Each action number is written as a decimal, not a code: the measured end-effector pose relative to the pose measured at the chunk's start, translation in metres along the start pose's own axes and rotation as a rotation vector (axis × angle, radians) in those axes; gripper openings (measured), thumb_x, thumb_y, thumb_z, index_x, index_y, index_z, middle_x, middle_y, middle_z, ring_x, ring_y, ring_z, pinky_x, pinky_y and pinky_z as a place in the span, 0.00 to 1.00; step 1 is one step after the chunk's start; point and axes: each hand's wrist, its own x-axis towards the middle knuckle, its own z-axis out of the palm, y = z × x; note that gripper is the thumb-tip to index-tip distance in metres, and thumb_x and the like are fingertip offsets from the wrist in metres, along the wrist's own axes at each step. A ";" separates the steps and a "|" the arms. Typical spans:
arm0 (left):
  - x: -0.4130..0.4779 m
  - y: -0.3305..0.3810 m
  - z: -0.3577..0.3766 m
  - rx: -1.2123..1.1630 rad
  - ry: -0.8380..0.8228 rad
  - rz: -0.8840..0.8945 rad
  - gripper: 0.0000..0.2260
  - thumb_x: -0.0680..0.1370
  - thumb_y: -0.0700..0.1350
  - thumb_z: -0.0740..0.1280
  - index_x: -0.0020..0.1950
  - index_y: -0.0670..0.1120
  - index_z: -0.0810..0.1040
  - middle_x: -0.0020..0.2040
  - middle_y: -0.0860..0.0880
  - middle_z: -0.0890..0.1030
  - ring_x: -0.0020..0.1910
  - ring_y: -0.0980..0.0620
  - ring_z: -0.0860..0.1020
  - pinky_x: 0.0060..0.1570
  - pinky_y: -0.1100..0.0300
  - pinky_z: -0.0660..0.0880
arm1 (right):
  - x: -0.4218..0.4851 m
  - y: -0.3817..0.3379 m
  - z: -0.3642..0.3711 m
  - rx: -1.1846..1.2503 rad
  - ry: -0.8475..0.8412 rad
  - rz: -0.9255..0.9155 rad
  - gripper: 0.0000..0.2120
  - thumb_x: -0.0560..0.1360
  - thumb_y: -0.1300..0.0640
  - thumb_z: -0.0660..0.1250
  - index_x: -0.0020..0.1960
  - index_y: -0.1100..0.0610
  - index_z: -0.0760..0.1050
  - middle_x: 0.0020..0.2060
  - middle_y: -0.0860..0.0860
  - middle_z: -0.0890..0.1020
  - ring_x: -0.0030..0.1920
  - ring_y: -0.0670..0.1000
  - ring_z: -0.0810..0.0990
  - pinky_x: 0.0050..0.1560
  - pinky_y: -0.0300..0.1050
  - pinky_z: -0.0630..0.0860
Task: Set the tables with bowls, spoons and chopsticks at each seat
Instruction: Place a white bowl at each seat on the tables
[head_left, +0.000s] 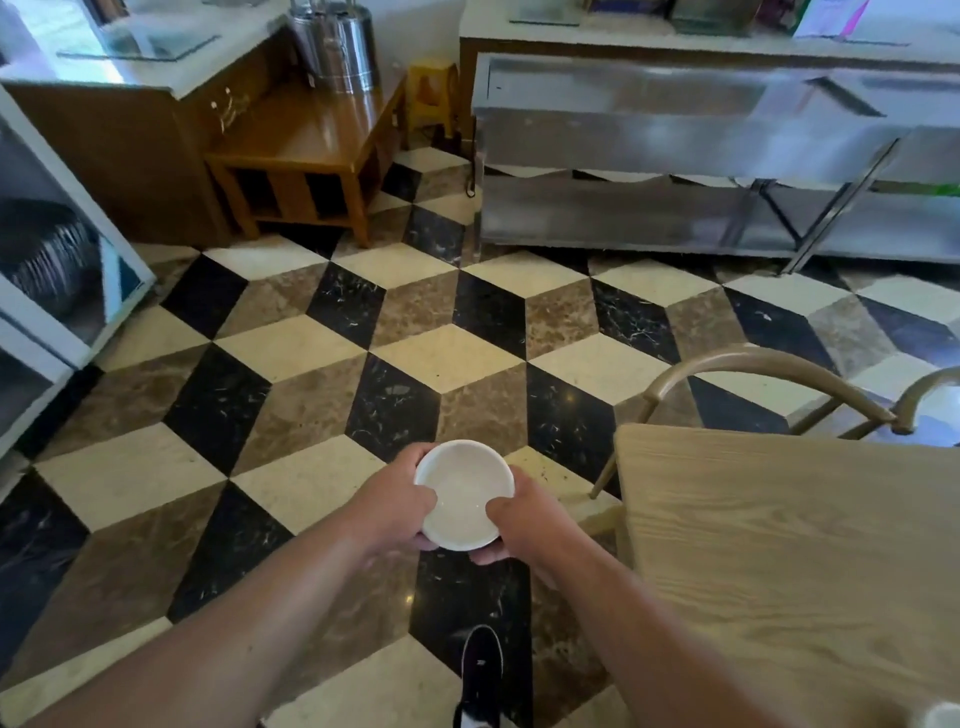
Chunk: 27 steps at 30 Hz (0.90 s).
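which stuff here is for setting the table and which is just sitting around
For the job: white bowl, gripped by left hand and right hand; wooden table; chair.
Just about: steel urn, yellow stool, steel counter.

Both forearms (249, 623) are bare, and one foot wears a black shoe (480, 670) with white trim.

Head-worn wide-angle camera looks forward and down, close above the bowl (464, 493).

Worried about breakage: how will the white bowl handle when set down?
The bowl looks glazed ceramic: probably rigid, likely to chip on the tiled floor. Its glossy surface may slip, though left hand and right hand grip it. Low and wide, it should not tip.
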 end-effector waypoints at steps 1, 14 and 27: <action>0.021 0.013 -0.003 0.011 -0.005 -0.005 0.26 0.83 0.35 0.64 0.74 0.60 0.69 0.64 0.49 0.72 0.51 0.52 0.73 0.30 0.61 0.82 | 0.019 -0.010 -0.008 0.020 0.006 -0.001 0.20 0.82 0.62 0.67 0.64 0.40 0.68 0.54 0.45 0.77 0.43 0.55 0.90 0.36 0.45 0.87; 0.265 0.186 -0.039 0.073 -0.094 0.086 0.25 0.82 0.37 0.66 0.68 0.66 0.68 0.60 0.55 0.73 0.55 0.49 0.74 0.34 0.58 0.85 | 0.208 -0.176 -0.138 0.044 0.125 0.040 0.19 0.82 0.61 0.67 0.67 0.42 0.71 0.54 0.49 0.79 0.42 0.55 0.89 0.36 0.45 0.87; 0.523 0.356 -0.012 0.291 -0.497 0.234 0.25 0.79 0.38 0.65 0.66 0.66 0.73 0.60 0.51 0.77 0.55 0.43 0.81 0.35 0.51 0.87 | 0.364 -0.260 -0.259 0.268 0.457 0.113 0.24 0.74 0.60 0.63 0.67 0.42 0.70 0.53 0.50 0.81 0.39 0.54 0.89 0.33 0.48 0.87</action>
